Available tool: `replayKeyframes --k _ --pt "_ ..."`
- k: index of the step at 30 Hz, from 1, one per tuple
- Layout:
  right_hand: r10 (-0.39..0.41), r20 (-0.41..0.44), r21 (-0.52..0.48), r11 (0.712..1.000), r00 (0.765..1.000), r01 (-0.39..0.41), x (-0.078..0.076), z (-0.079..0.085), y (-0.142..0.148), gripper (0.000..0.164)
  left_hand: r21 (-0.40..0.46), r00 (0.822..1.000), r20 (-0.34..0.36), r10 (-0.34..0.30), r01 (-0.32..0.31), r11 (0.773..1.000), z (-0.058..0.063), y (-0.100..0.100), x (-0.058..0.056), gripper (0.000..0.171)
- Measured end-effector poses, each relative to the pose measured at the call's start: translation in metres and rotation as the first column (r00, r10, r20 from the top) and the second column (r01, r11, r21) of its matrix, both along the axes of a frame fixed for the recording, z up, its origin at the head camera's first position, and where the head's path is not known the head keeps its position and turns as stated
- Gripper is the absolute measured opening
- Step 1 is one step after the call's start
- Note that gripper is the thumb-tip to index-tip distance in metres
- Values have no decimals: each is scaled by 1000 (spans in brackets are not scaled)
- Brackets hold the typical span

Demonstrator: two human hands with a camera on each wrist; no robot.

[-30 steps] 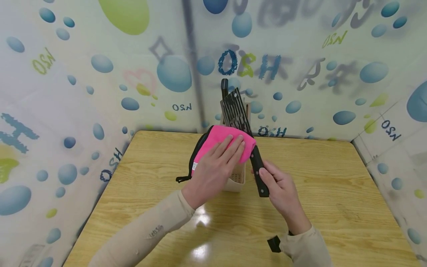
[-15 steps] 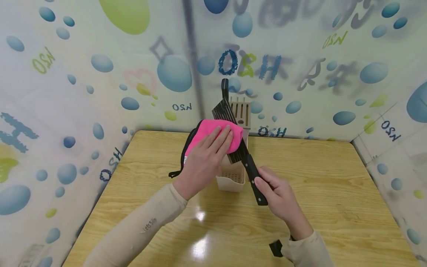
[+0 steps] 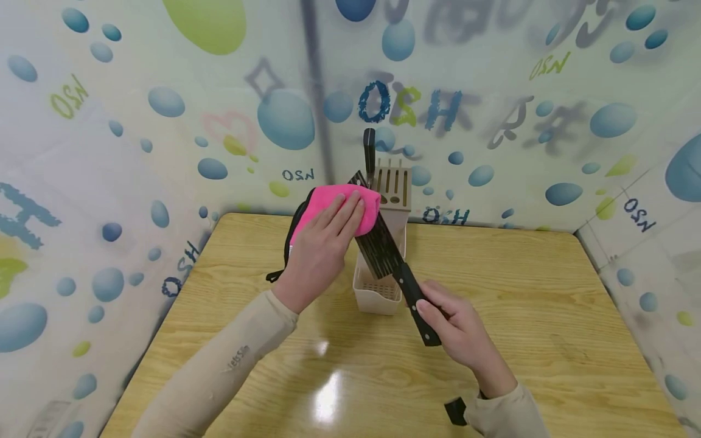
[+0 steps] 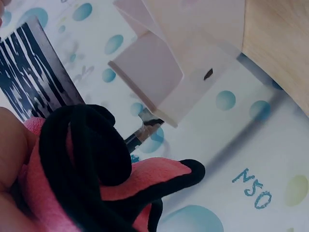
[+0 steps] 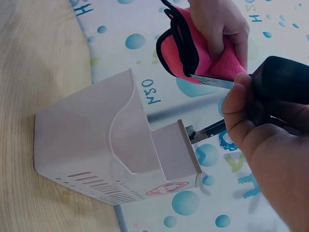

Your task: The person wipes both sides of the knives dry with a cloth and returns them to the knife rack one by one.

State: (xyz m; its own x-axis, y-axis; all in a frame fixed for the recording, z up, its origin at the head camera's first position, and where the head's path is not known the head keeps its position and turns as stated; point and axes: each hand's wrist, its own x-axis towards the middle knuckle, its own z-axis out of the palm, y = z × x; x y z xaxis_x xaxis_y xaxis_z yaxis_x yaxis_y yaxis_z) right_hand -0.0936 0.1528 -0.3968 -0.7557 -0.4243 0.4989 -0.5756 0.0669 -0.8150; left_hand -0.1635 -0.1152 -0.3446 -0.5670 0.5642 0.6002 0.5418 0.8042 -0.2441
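A cleaver with a dark, streaked blade (image 3: 380, 249) is held up at a slant above the table. Its black riveted handle (image 3: 417, 307) is gripped by my right hand (image 3: 462, 328). My left hand (image 3: 323, 252) pinches a pink cloth (image 3: 364, 210) with black edging, folded over the blade towards its far end. Thumb and fingers lie on opposite sides of the cloth in the right wrist view, where the folded cloth (image 5: 227, 60) covers part of the blade. Another streaked stretch of blade (image 4: 36, 67) shows beside the cloth in the left wrist view.
Behind the cleaver stands a beige knife holder (image 3: 378, 301) with a slotted top and a perforated front bin. A second knife's black handle (image 3: 369, 146) sticks up from it. The wooden table (image 3: 520, 292) meets patterned walls (image 3: 493, 79) at the back and sides.
The left hand and cloth have slid up and left along the blade, baring more of it near the handle. The right hand and cleaver have shifted slightly down towards me.
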Motion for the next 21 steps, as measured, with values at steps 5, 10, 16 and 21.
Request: replayKeyframes --k 5,10,16,21 --pt "18 19 -1 1000 1000 -18 1 -1 1 41 32 1000 -9 6 -6 999 2 -4 -6 56" --pt "40 18 4 999 999 -41 1 -2 3 44 50 1000 1 18 -18 999 5 -8 -10 56" --pt "33 21 -4 999 999 -33 2 -1 3 41 54 999 19 36 -37 998 8 -9 -11 58" --pt "-4 14 -25 1000 1000 4 3 -2 0 38 61 1000 6 27 -28 998 6 -6 -11 56"
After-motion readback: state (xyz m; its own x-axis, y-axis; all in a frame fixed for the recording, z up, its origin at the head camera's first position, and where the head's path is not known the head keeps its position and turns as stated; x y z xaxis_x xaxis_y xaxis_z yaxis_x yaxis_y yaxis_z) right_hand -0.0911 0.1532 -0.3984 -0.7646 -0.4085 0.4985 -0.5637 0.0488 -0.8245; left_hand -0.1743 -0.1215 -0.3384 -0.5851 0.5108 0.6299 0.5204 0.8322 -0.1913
